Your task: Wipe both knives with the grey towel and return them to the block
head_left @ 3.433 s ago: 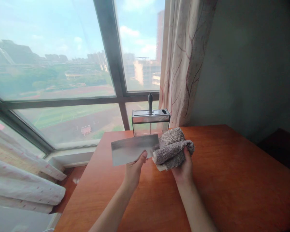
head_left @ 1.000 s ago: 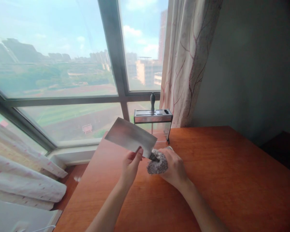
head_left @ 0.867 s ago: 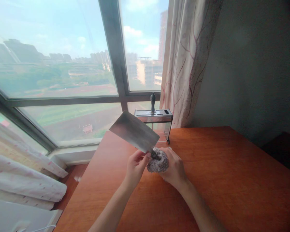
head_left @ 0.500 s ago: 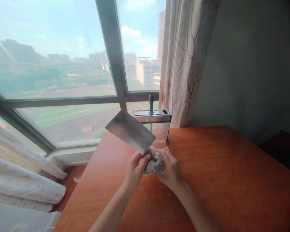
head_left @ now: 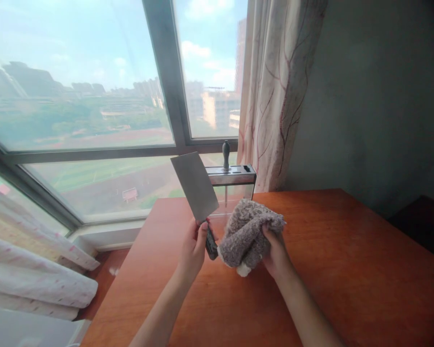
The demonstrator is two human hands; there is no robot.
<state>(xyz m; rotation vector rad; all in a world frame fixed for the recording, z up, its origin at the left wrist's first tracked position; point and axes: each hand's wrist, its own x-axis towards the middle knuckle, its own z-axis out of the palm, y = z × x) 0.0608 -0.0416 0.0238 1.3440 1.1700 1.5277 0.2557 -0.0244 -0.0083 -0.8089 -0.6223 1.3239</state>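
Note:
My left hand point(head_left: 195, 243) is closed near the top of the dark handle of a cleaver point(head_left: 196, 187). Its broad grey blade tilts up and to the left, and the lower handle end sticks out below my fingers. In my right hand point(head_left: 275, 248) is a fluffy grey-brown cloth point(head_left: 251, 233), bunched and hanging toward the left. The cloth comes close to the handle's end; whether they touch I cannot tell. Behind the blade stands a knife block point(head_left: 231, 177) with clear sides and a silver top, partly covered by the blade. A knife with a grey handle point(head_left: 226, 155) is upright in it.
Under my hands is a reddish-brown wooden table point(head_left: 329, 270). A window point(head_left: 94, 96) rises behind its far edge, with a patterned curtain point(head_left: 278, 91) to the right. More curtain fabric point(head_left: 32, 270) hangs at the lower left. A dark wall point(head_left: 376, 111) stands on the right.
My right hand has drawn the cloth off the cleaver's handle to the right, and the cloth has opened out. The blade has turned more upright in my left hand, which shifted slightly left.

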